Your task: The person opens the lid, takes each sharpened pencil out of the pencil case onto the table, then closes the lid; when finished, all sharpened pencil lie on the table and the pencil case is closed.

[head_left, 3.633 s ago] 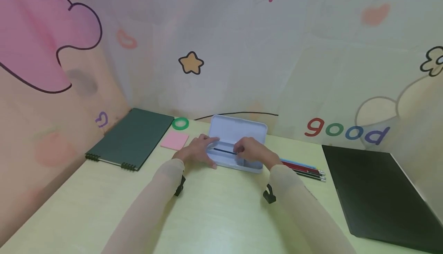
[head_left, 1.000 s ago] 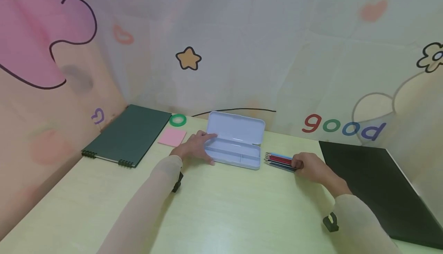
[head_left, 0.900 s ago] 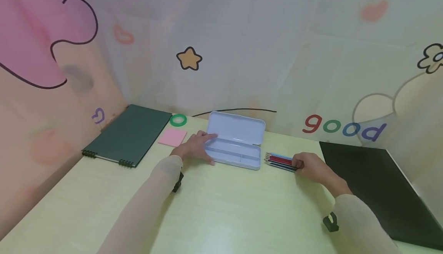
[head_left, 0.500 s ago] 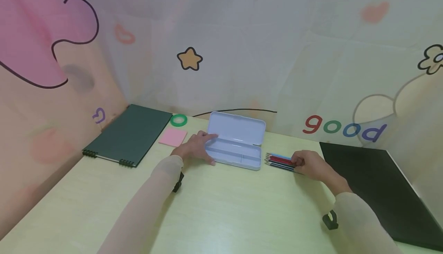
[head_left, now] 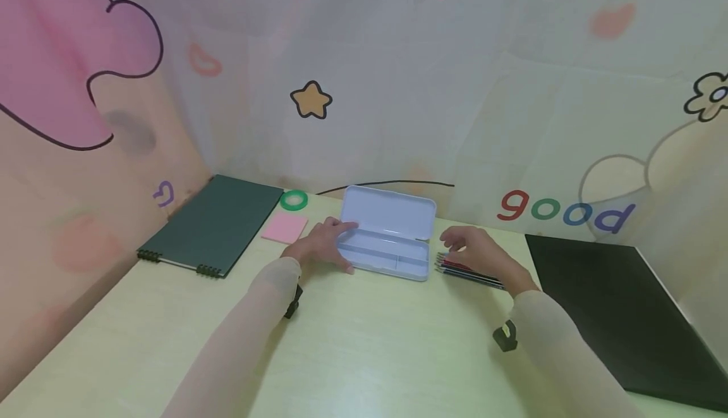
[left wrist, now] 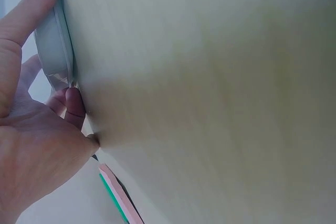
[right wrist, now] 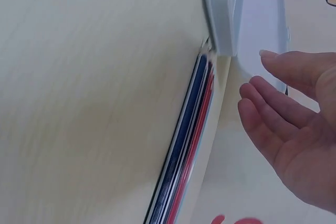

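Note:
A pale blue-white pencil case (head_left: 389,212) lies with its lid up at the back middle of the table, its divided tray facing me. My left hand (head_left: 320,243) holds the tray's left end, thumb along the front and fingers behind. In the left wrist view, curled fingers reach round the case's corner (left wrist: 55,51). Right of the case lies a row of pencils (head_left: 472,274), blue, red and dark, with points toward it. Over them hovers my right hand (head_left: 476,253), fingers loosely bent. The right wrist view shows nothing between the thumb and fingers (right wrist: 273,103).
At the left lie a dark green spiral sketchbook (head_left: 213,222), a pink sticky-note pad (head_left: 285,227) and a green roll of tape (head_left: 294,192). A large black flat board or folder (head_left: 625,310) covers the right side. A printed curtain (head_left: 375,89) rises behind the table.
The right hand took a dark pencil from the case and laid it with the others. It has since let go and moved up and left over the pencils. The left hand stays put.

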`<state>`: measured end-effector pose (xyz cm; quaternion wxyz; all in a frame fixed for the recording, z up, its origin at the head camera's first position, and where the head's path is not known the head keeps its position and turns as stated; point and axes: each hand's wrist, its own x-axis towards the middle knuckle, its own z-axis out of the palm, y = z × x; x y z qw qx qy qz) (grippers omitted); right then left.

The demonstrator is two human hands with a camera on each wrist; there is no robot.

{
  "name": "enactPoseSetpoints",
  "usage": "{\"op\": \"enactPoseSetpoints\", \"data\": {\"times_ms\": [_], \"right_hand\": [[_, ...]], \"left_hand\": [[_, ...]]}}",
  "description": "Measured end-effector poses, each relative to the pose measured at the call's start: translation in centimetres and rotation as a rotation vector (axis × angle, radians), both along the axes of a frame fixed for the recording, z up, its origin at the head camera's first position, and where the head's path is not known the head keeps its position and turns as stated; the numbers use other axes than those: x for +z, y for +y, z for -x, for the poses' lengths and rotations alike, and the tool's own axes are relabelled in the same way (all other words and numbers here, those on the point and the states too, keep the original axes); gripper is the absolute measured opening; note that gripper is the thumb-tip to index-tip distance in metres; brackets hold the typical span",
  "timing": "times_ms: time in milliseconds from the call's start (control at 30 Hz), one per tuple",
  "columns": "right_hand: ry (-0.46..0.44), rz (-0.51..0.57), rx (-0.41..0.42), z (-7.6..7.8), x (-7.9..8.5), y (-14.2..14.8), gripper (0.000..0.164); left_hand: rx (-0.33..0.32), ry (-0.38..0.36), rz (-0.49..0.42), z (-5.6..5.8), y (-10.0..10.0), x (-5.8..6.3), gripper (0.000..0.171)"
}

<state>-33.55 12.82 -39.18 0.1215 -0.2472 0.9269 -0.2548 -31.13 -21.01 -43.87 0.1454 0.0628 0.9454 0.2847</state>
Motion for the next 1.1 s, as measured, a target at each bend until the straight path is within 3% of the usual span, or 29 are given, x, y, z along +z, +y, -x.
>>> {"op": "enactPoseSetpoints", "data": {"times_ms": [300, 567, 1100], "right_hand": [[-0.024, 0.059, 0.076, 0.9, -0.7, -4.2, 0.034], [-0.051, 0.102, 0.156, 0.8, -1.4, -7.1, 0.033], [-0.017, -0.109, 0.206, 0.5, -1.8, -10.5, 0.028]], "left_hand": [[-0.006, 0.016, 0.006, 0.1, -0.1, -0.6, 0.101], [0.001, 0.022, 0.020, -0.1, 0.2, -0.2, 0.100], [0.023, 0.006, 0.020, 0.4, 0.1, -0.6, 0.099]]}}
